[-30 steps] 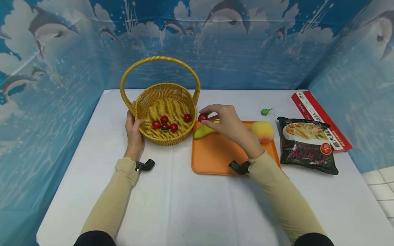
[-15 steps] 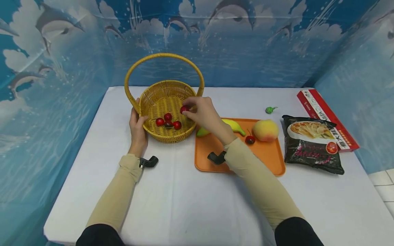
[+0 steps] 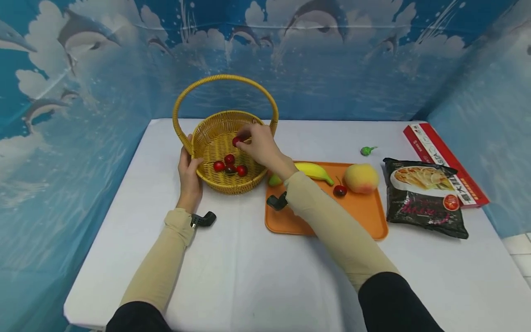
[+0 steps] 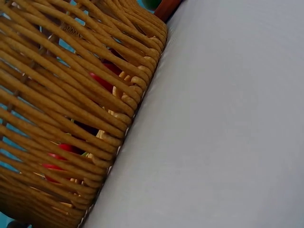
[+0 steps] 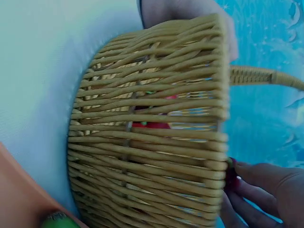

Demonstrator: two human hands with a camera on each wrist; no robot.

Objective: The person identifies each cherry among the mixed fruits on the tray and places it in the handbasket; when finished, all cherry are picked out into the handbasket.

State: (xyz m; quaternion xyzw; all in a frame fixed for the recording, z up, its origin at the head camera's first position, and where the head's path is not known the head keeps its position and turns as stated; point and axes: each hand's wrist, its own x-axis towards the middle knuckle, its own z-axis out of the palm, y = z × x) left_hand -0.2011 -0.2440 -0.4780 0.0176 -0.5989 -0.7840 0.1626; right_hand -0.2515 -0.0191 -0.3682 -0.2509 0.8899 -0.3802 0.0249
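Note:
A yellow wicker basket (image 3: 231,188) with a tall hoop handle stands at the back left of the table. My left hand (image 3: 190,177) grips its left side, thumb over the rim. Between thumb and fingertips, my right hand (image 3: 263,146) pinches a dark red cherry (image 3: 237,141) above the basket's opening. Several other cherries (image 3: 218,166) lie together on the basket floor. In the right wrist view the pinched cherry (image 5: 232,176) shows just beyond the rim. The left wrist view shows the woven wall (image 4: 71,90), with red fruit glimpsed through its gaps.
Right of the basket, an orange tray (image 3: 286,223) holds a banana (image 3: 314,171), a green fruit (image 3: 274,180) partly hidden, a cherry (image 3: 340,191) and a peach (image 3: 362,178). Beyond lie a small green object (image 3: 367,151), a black food bag (image 3: 425,198) and a red box (image 3: 452,161).
My right hand has carried the cherry leftward from over the tray to above the basket. A banana and a cherry on the tray have come into view. My left hand keeps its grip.

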